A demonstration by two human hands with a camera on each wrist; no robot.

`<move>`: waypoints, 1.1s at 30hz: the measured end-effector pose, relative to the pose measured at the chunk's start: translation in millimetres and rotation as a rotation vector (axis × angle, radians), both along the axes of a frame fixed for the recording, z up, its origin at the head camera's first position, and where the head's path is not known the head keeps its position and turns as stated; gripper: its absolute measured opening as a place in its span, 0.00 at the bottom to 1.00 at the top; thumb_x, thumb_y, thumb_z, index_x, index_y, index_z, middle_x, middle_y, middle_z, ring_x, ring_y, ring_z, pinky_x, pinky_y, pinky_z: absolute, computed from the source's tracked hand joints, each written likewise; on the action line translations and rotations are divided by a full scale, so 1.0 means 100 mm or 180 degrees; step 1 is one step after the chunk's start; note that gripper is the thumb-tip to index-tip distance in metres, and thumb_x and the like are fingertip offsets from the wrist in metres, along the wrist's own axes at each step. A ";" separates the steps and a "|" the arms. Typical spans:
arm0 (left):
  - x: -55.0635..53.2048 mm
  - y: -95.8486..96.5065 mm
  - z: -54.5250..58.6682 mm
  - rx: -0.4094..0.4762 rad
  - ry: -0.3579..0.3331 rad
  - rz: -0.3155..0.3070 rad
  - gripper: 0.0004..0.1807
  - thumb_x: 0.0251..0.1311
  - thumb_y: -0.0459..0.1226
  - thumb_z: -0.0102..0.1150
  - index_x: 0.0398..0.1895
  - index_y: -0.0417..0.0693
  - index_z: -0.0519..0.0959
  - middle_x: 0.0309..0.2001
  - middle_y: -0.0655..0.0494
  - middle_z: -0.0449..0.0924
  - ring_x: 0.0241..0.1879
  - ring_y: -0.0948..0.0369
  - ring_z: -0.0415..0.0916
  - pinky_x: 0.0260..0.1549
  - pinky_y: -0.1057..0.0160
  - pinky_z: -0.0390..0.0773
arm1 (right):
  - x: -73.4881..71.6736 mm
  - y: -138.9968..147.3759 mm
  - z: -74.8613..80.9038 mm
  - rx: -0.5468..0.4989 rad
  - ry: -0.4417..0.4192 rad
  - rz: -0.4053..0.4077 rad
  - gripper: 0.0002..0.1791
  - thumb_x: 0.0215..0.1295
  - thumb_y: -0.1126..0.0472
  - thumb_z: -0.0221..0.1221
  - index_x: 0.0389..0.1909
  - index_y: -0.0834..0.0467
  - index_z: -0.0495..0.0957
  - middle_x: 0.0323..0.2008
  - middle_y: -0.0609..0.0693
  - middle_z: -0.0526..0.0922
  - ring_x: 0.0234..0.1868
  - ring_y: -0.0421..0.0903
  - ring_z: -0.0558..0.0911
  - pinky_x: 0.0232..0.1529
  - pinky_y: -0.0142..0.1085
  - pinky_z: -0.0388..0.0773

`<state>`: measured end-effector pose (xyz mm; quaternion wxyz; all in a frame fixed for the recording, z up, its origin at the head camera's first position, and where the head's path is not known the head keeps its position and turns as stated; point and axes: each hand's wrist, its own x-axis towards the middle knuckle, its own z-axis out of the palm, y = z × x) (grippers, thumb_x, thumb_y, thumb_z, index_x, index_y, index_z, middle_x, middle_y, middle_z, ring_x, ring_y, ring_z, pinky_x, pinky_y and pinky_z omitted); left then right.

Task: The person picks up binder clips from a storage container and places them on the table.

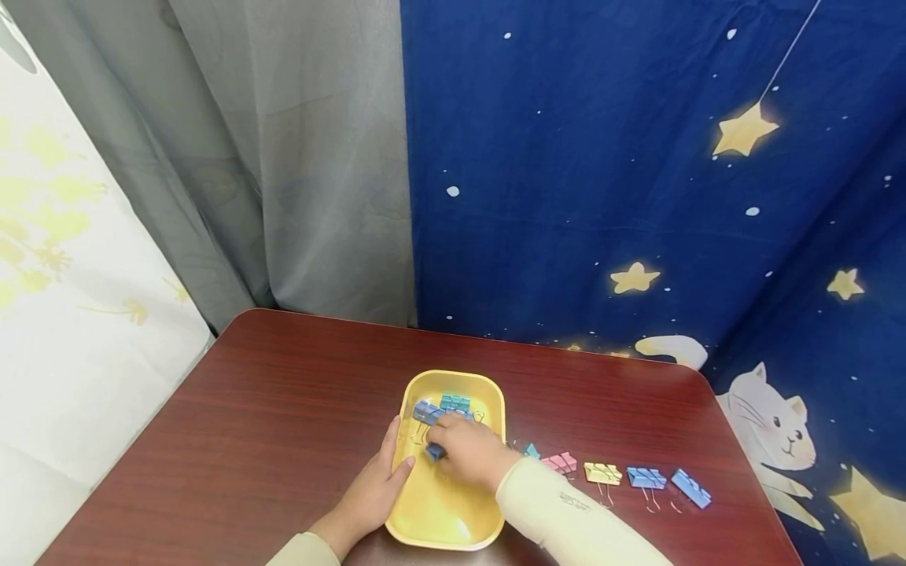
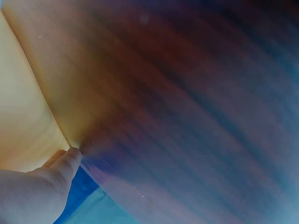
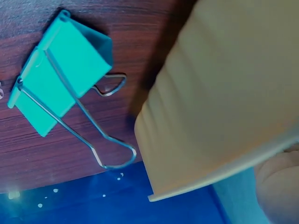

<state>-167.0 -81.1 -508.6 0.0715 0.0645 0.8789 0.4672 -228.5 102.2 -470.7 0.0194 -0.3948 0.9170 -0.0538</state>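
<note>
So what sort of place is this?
Probably indoors, maybe a curtained-off corner: a dark-red wood-grain table stands before a plain grey fabric curtain and a dark-blue fabric curtain printed with yellow stars and a white cat.

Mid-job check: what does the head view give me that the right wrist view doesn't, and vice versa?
Only the head view shows the clips inside the yellow tray, plus the yellow clip and the right-end blue clip on the table.

Only the right wrist view shows the tray's outer side wall and the turquoise clip in full; from the head, the right sleeve hides much of that clip.

Both share the tray, the table, part of the turquoise clip and the starry blue curtain.
</note>
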 end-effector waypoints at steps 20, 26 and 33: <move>0.01 0.01 0.01 -0.0058 0.0014 0.0063 0.37 0.73 0.41 0.46 0.77 0.42 0.41 0.66 0.32 0.64 0.63 0.43 0.67 0.58 0.41 0.66 | 0.10 0.23 0.19 -0.0686 0.0079 -0.0307 0.16 0.52 0.62 0.65 0.45 0.51 0.81 0.41 0.42 0.78 0.45 0.41 0.77 0.46 0.37 0.78; 0.01 0.01 0.01 -0.0045 -0.0023 0.0084 0.37 0.72 0.41 0.46 0.77 0.43 0.41 0.67 0.34 0.64 0.63 0.44 0.67 0.58 0.41 0.66 | 0.14 0.31 0.23 -0.0878 0.0154 -0.0395 0.15 0.53 0.63 0.65 0.44 0.53 0.81 0.43 0.43 0.80 0.47 0.42 0.77 0.49 0.38 0.78; 0.02 0.02 0.00 -0.0054 0.0024 0.0102 0.37 0.72 0.40 0.47 0.77 0.42 0.42 0.68 0.34 0.62 0.64 0.44 0.65 0.60 0.42 0.64 | 0.18 0.40 0.27 -0.1083 0.0387 -0.0413 0.15 0.51 0.64 0.64 0.43 0.54 0.81 0.43 0.44 0.80 0.46 0.41 0.78 0.47 0.37 0.78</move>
